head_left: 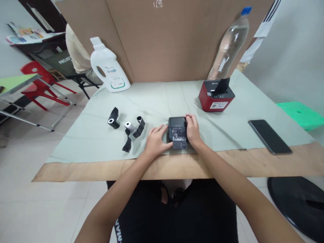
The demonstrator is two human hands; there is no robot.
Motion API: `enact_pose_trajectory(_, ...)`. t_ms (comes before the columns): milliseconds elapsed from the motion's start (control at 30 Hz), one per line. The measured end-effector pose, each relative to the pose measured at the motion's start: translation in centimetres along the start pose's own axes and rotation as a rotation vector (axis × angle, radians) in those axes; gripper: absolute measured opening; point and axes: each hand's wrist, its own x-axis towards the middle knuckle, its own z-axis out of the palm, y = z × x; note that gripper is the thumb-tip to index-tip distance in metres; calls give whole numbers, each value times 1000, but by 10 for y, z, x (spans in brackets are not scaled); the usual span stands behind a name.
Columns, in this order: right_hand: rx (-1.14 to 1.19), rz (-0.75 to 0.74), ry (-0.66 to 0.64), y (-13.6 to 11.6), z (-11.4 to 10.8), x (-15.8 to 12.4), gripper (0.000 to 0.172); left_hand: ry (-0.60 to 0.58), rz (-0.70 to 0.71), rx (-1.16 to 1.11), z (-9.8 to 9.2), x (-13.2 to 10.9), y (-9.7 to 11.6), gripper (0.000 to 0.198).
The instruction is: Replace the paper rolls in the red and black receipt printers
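Observation:
A small black portable printer (177, 121) lies on the cloth near the table's front edge, with a dark printed strip (179, 137) over its front. My left hand (157, 141) holds the printer's left side, fingertips at the upper edge and thumb by the strip's lower left corner. Against the right side, my right hand (193, 130) is curled, its fingers partly hidden behind the casing. Left of my hands lie a small white paper roll (129, 126) with a curled black strip (140, 128) beside it, and another roll (111, 122) with a black strip.
A red and black printer (215, 103) stands at the back right, a clear blue-capped bottle (230, 47) behind it. One white jug (109, 67) stands at the back left before a cardboard screen (167, 44). To the right lies a phone (269, 136). Someone in a light sleeve (77, 50) sits beyond.

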Motion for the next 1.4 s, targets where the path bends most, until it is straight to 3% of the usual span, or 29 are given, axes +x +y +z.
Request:
enact_pose_trajectory(233, -37, -91, 128, -16, -7, -11, 22, -44, -25, -53, 1, 0, -1, 74)
enact_pose_trajectory(467, 0, -78, 99, -18, -5, -18, 21, -175, -16, -131, 7, 13, -3, 112)
enact_pose_trajectory(667, -8, -89, 83, -17, -5, -22, 27, -209, -6, -132, 5, 20, -3, 115)
enact_pose_trajectory(1033, 19, -87, -29, -20, -3, -31, 46, -246, 30, -172, 3, 21, -17, 121)
enact_pose_trajectory(1267, -27, -56, -195, -12, -5, -9, 75, -241, 61, -182, -1, 20, -16, 117)
enact_pose_trajectory(1400, -83, -31, -312, -5, -8, 6, 77, -274, 47, -192, -1, 22, -17, 122)
